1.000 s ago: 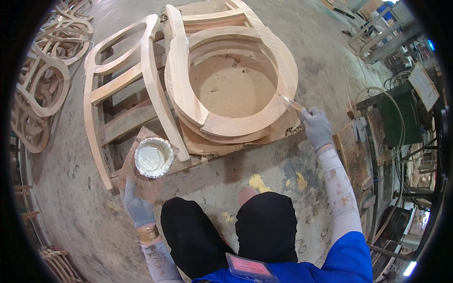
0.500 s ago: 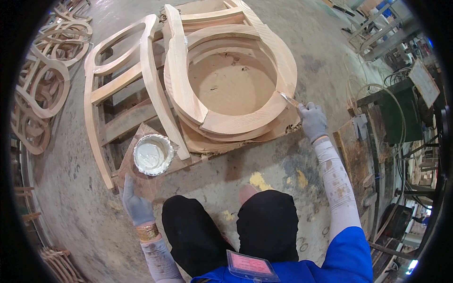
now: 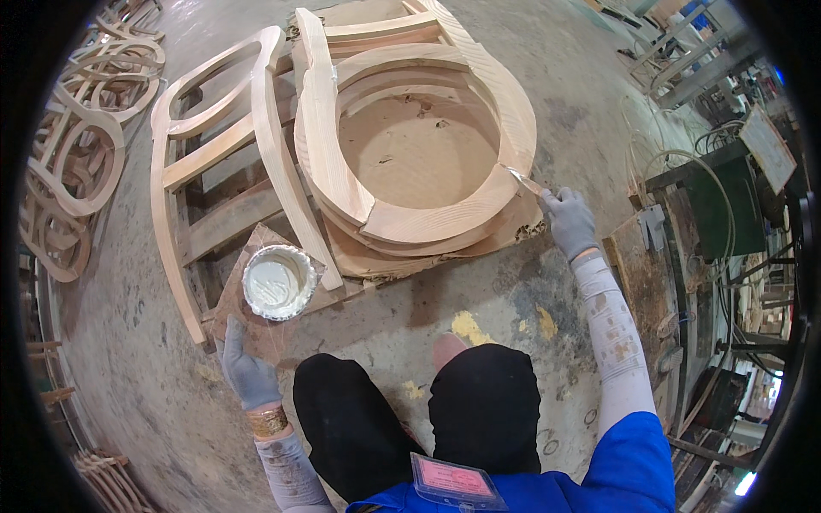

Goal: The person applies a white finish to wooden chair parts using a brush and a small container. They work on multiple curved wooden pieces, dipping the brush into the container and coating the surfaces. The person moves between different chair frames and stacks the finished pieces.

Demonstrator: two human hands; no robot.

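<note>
My right hand [image 3: 570, 224], in a grey glove, is closed round a small putty knife [image 3: 528, 183]. Its pale tip touches a joint on the right side of a light wooden chair frame [image 3: 445, 220] with a rounded seat opening. My left hand [image 3: 248, 368], also gloved, grips the near edge of a thin brown board [image 3: 267, 335]; some of its fingers are hidden. On that board sits a round tub [image 3: 279, 282] of white paste, its rim crusted with the same stuff.
A second wooden frame [image 3: 267, 145] leans on slats at the left, next to the chair frame. Cardboard [image 3: 410, 141] lies under the chair frame. More curved frames [image 3: 90, 162] are piled at the far left. At the right stand a workbench [image 3: 641, 274] and hanging hoses.
The knife tip stays at the same joint, and both hands keep nearly the same places. The view has shifted very slightly.
</note>
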